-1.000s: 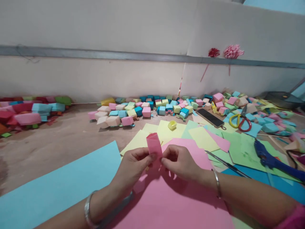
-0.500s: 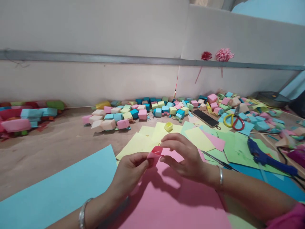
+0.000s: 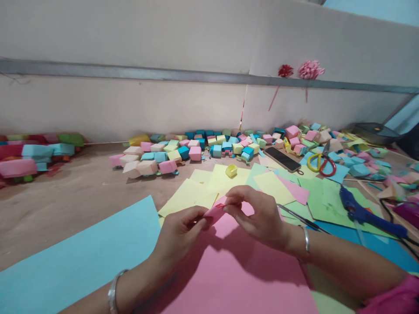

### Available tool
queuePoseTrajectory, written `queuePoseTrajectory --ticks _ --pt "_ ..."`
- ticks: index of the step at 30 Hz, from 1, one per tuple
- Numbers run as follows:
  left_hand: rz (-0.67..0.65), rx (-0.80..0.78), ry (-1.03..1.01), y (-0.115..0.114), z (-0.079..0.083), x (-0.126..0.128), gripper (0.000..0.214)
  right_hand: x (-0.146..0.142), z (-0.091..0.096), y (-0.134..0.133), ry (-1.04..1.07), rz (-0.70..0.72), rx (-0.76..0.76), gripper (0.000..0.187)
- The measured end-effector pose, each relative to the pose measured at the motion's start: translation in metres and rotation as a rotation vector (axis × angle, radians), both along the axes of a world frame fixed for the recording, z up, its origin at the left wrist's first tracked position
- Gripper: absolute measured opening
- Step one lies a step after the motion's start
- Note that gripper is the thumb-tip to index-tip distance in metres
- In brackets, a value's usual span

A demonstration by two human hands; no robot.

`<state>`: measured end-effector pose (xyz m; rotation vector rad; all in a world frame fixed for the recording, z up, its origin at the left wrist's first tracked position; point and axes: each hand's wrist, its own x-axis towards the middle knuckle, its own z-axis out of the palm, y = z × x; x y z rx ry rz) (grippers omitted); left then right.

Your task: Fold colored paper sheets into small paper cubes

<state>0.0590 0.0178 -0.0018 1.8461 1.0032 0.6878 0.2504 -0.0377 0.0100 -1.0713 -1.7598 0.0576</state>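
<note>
A small folded piece of pink paper (image 3: 214, 213) is stretched between my two hands. My left hand (image 3: 185, 226) pinches its left end between thumb and fingers. At the other end, the fingertips of my right hand (image 3: 253, 213) are closed on the paper's edge. Below both hands lies a large pink sheet (image 3: 242, 279), partly shaded by them. Just beyond the fingers, a small yellow folded paper piece (image 3: 231, 170) rests on pale yellow sheets (image 3: 183, 196).
A light blue sheet (image 3: 98, 257) lies at left. Several paper cubes (image 3: 195, 153) line the wall. At right are a phone (image 3: 282, 159), red-and-yellow-handled scissors (image 3: 322, 165), a dark slim tool (image 3: 303, 219), a blue glue gun (image 3: 369, 216) and green sheets (image 3: 324, 203).
My right hand has closed from spread fingers onto the pink paper's right edge. The paper's open top has flattened. My left hand keeps its hold, and the view has shifted slightly.
</note>
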Motion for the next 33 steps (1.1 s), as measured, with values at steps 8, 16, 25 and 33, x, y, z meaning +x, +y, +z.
queuePoseTrajectory --ticks 8,16,25,33 --pt "-0.045 -0.270 -0.157 -0.006 0.009 0.003 0.030 -0.001 -0.001 -0.001 0.130 0.040 -0.187 0.012" --pt "-0.008 -0.253 -0.161 -0.012 0.011 0.002 0.024 -0.008 0.003 -0.006 0.120 0.102 -0.283 0.011" --pt "-0.127 -0.336 0.065 -0.011 0.020 0.002 0.019 0.000 0.002 0.002 0.189 0.003 -0.396 0.013" --pt "-0.160 -0.245 0.359 0.008 0.005 -0.001 0.018 0.022 -0.016 0.025 -0.042 0.074 -0.984 0.010"
